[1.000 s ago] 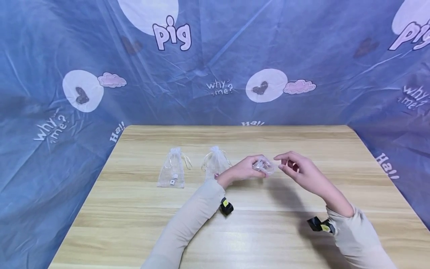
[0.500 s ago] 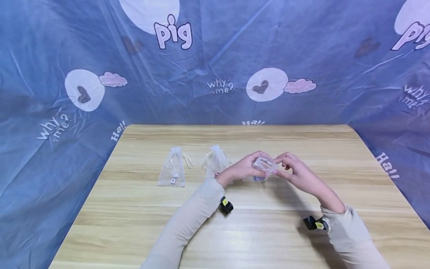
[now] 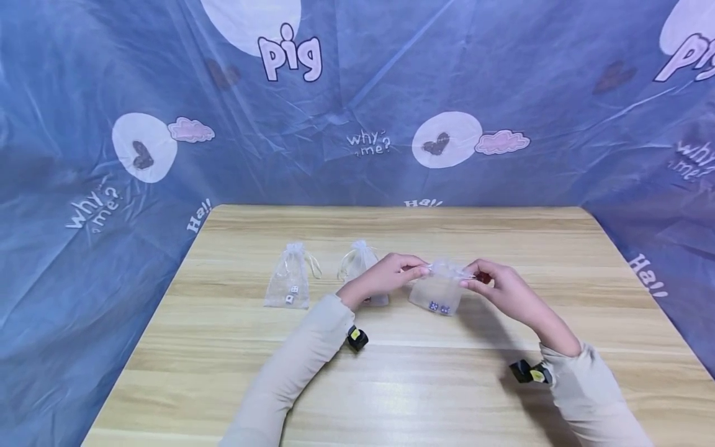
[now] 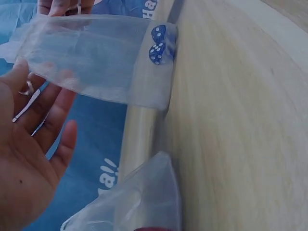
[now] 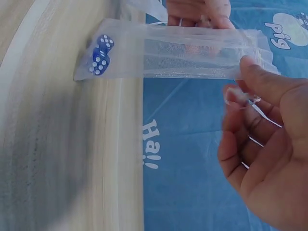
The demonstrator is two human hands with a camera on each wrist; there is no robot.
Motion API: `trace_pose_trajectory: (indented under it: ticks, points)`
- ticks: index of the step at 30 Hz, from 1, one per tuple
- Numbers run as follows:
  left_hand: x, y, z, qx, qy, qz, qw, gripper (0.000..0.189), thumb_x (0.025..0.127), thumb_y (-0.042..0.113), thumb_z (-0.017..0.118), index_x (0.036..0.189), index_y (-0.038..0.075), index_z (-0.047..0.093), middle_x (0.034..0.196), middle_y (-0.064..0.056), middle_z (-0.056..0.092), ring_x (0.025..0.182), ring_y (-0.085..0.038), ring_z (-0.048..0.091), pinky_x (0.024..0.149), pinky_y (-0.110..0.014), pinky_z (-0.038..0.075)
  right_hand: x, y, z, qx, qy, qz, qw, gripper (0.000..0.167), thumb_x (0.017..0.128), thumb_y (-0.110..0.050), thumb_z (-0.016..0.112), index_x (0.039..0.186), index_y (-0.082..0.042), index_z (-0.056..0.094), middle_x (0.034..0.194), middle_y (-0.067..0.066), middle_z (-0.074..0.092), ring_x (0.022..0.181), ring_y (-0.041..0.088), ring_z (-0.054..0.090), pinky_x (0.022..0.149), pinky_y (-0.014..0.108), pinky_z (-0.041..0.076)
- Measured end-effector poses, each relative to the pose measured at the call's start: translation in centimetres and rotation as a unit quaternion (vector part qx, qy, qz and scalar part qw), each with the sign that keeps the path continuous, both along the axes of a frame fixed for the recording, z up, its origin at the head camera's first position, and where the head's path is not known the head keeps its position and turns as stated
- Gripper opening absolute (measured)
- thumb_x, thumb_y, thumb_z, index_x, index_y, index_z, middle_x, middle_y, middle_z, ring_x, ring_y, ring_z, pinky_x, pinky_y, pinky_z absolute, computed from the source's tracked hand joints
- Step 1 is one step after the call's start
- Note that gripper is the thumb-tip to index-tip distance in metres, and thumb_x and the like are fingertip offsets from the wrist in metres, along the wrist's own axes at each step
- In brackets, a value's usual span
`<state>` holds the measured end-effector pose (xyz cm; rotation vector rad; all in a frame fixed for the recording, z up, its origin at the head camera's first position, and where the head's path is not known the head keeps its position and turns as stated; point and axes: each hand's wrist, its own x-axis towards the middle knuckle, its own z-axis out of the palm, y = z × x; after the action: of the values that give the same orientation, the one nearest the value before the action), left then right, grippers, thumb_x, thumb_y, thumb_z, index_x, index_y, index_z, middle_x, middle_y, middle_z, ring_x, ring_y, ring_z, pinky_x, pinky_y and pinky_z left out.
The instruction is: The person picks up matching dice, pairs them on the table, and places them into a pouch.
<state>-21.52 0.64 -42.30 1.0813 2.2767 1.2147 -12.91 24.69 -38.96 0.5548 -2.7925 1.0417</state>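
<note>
A sheer white drawstring bag (image 3: pixel 438 289) hangs with its mouth upward, its lower end close to the tabletop. Two blue dice with white dots, one of them this die (image 4: pixel 156 54), lie at the bottom inside. My left hand (image 3: pixel 382 273) pinches the bag's upper left edge between thumb and fingers. On the opposite edge my right hand (image 3: pixel 503 292) pinches near the gathered mouth. Thin white cord (image 5: pixel 236 96) runs among the right fingers, and more cord (image 4: pixel 29 89) loops by the left ones. The exact fingertip contact is partly hidden behind the mesh.
Left of the hands, a matching bag (image 3: pixel 283 273) with two white dice (image 3: pixel 289 299) lies on the wooden table (image 3: pixel 391 397). Another sheer bag (image 3: pixel 354 266) lies between, partly covered by my left hand. A blue printed cloth (image 3: pixel 335 174) hangs behind the table.
Both hands have spread from the bag's open mouth to its two upper sides. The mouth is now gathered narrower, and the bag hangs flatter with its dice in sight.
</note>
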Motion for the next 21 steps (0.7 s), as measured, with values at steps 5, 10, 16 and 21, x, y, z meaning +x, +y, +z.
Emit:
trace_pose_trajectory:
  ticks: [5, 10, 16, 21]
  points:
    - [0.1, -0.4, 0.3, -0.002, 0.031, 0.014, 0.9994, 0.028, 0.098, 0.028, 0.056, 0.113, 0.012, 0.072, 0.114, -0.005, 0.071, 0.100, -0.014, 0.067, 0.085, -0.018, 0.051, 0.1, 0.4, 0.1, -0.003, 0.006, -0.007, 1.0000, 0.003, 0.089, -0.006, 0.066, 0.089, -0.006, 0.069, 0.079, 0.003, 0.066, 0.067, -0.004, 0.048, 0.056, 0.019, 0.044]
    - [0.0, -1.0, 0.7, -0.011, 0.043, 0.037, 0.9983, 0.026, 0.097, 0.028, 0.056, 0.110, 0.014, 0.073, 0.114, -0.002, 0.072, 0.101, -0.013, 0.066, 0.087, -0.020, 0.051, 0.1, 1.2, -0.1, -0.010, 0.041, -0.007, 0.9991, 0.008, 0.088, -0.002, 0.065, 0.088, -0.004, 0.073, 0.073, -0.003, 0.062, 0.063, -0.002, 0.048, 0.055, 0.017, 0.041]
    - [-0.4, -2.0, 1.1, -0.014, 0.047, 0.038, 0.9981, 0.026, 0.098, 0.028, 0.054, 0.106, 0.013, 0.075, 0.109, -0.002, 0.073, 0.096, -0.012, 0.065, 0.083, -0.021, 0.051, 0.6, 2.6, -0.2, -0.020, 0.051, -0.003, 0.9985, 0.012, 0.090, -0.002, 0.063, 0.092, -0.001, 0.074, 0.064, -0.009, 0.053, 0.058, -0.001, 0.042, 0.051, 0.019, 0.036]
    - [-0.9, -3.1, 1.0, -0.017, 0.046, 0.048, 0.9977, 0.027, 0.098, 0.028, 0.054, 0.108, 0.013, 0.074, 0.105, -0.002, 0.074, 0.091, -0.019, 0.066, 0.076, -0.021, 0.049, 0.7, 4.0, -0.4, -0.006, 0.061, -0.017, 0.9980, 0.014, 0.091, -0.002, 0.062, 0.096, -0.004, 0.075, 0.067, -0.011, 0.057, 0.058, 0.001, 0.046, 0.050, 0.018, 0.035]
